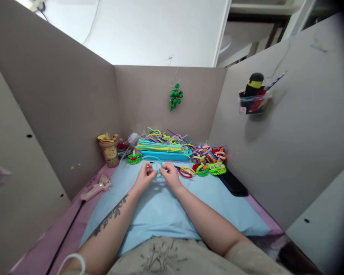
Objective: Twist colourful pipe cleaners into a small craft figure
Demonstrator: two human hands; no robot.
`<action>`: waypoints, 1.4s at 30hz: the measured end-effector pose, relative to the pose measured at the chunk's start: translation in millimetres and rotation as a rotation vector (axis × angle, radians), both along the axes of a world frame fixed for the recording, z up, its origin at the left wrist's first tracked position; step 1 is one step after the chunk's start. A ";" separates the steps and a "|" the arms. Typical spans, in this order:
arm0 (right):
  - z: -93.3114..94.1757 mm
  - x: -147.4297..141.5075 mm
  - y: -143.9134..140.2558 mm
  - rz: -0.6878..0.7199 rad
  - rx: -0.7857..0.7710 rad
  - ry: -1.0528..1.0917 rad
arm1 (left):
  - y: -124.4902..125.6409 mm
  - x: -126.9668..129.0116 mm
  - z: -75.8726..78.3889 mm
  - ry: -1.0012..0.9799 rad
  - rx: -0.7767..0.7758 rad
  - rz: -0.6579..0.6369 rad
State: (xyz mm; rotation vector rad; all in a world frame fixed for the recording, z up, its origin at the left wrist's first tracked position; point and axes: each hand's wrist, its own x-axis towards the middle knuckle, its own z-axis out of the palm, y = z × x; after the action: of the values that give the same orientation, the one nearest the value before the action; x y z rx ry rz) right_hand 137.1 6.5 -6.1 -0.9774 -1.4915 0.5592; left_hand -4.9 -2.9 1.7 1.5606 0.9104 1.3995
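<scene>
In the head view, my left hand point(146, 174) and my right hand point(170, 174) meet over the blue cloth point(160, 206), fingertips close together. Between them is a mint-green pipe cleaner point(153, 157), bent into a loop that arches above the fingers. Both hands are closed in a pinch on it. Just right of my right hand lie scissors point(186, 172) with red and yellow handles. A green crocheted-looking piece with red eyes point(134, 157) sits beyond my left hand. The exact spot pinched is partly hidden by the fingers.
A blue tray point(166, 156) heaped with pipe cleaners stands at the back. To the left are a tan cup point(109, 151) and a pink glue gun point(96, 189). Green fuzzy pieces point(217, 168) and a black flat case point(233, 183) lie right. Grey panels enclose three sides.
</scene>
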 end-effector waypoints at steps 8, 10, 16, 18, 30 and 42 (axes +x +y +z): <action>-10.9 2.8 10.4 0.071 -0.073 0.004 | 0.2 -3.7 0.0 0.048 -0.046 -0.076; -15.0 3.6 14.5 0.109 -0.084 -0.029 | 0.3 -3.9 -1.2 0.066 -0.035 -0.085; -23.9 6.1 25.8 0.141 -0.073 -0.121 | 4.1 -3.5 -8.0 0.190 0.063 0.032; -24.2 6.6 27.9 0.076 -0.044 -0.099 | 6.3 -5.1 -10.1 0.234 0.113 0.210; -17.4 -9.5 11.2 -0.063 0.003 0.020 | 2.8 8.5 -7.5 -0.039 -0.039 0.195; -6.2 -4.6 8.0 0.033 -0.099 0.198 | 6.5 4.4 -9.0 -0.087 -0.064 0.169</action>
State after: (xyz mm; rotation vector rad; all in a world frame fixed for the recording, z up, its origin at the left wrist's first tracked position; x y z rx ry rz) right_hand 132.5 14.4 -12.3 -0.9460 -1.3149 0.7378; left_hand -0.5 3.6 -7.2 1.3907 1.0430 1.5284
